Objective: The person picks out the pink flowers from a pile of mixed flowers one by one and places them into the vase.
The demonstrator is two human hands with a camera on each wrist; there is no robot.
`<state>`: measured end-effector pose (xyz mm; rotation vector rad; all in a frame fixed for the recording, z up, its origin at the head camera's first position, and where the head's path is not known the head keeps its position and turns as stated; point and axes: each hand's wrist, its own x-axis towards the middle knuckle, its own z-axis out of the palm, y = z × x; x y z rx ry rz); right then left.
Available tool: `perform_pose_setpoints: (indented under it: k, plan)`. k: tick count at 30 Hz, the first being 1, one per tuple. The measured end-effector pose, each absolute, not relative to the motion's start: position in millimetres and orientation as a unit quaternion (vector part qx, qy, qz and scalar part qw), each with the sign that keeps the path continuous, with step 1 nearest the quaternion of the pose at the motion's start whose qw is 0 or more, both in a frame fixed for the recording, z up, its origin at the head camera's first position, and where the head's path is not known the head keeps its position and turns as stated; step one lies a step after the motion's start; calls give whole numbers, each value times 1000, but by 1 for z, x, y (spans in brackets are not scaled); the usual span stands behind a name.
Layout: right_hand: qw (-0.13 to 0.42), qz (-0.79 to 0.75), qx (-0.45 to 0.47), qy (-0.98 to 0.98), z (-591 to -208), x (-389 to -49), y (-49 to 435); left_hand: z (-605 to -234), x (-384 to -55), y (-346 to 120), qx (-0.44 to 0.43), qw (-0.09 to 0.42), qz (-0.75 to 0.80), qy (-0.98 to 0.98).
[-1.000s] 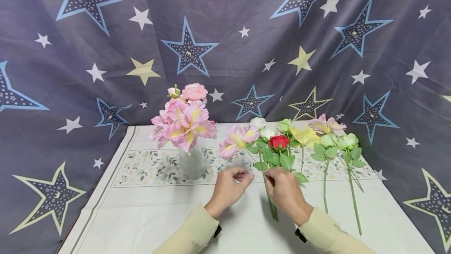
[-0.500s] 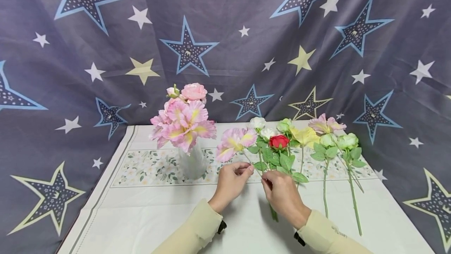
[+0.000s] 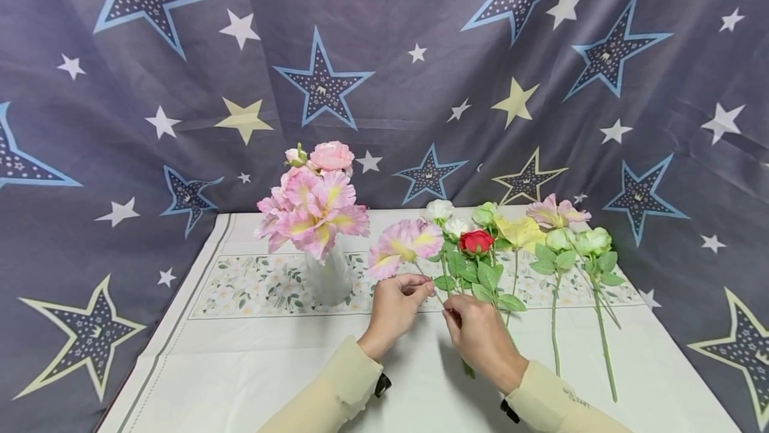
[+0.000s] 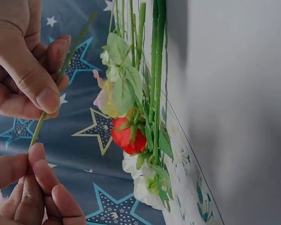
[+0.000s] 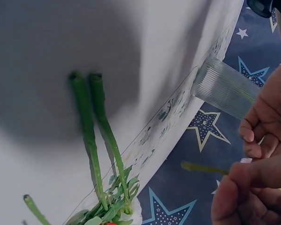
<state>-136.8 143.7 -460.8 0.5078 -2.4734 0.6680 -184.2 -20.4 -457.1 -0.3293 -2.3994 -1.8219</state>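
Observation:
A pink iris [image 3: 405,246] with yellow in its petals is held tilted above the table. My left hand [image 3: 393,313] pinches its thin stem just below the bloom. Lower down the same stem, my right hand [image 3: 480,333] pinches it between thumb and fingers. In the left wrist view the green stem [image 4: 37,126] runs through both hands, and its free end [image 5: 201,168] sticks out past the right hand in the right wrist view. To the left, a clear ribbed vase [image 3: 327,283] holds pink blooms [image 3: 318,209].
Beyond and right of my hands lie a red rose [image 3: 476,241], white roses [image 3: 440,210], a yellow flower [image 3: 521,233], green roses [image 3: 593,241] and another pink iris [image 3: 555,211]. A floral runner [image 3: 252,286] crosses the white tablecloth [image 3: 240,366]. Starred cloth [image 3: 384,86] hangs behind.
My left hand has come to the iris stem and now pinches it. The bloom has swung slightly left and tilted, and my right hand has shifted a little left.

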Motion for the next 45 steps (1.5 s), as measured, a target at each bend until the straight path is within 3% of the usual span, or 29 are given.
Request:
perform_pose_setpoints:
  k: [8, 15, 25, 35, 45]
  plan:
    - [252, 257, 182, -915, -463, -137, 143, -455, -181, -18, -119, 66, -603, -786]
    - [237, 261, 193, -916, -462, -139, 146, -451, -178, -23, -146, 117, -574, -797]
    - [164, 346, 166, -909, -460, -141, 160, -446, -180, -31, -231, 285, -503, -782]
    - [196, 330, 152, -911, -463, -152, 177, -439, -180, -46, -298, 434, -414, -743]
    - [220, 322, 147, -909, -463, -155, 185, -426, -178, -71, -330, 545, -255, -727]
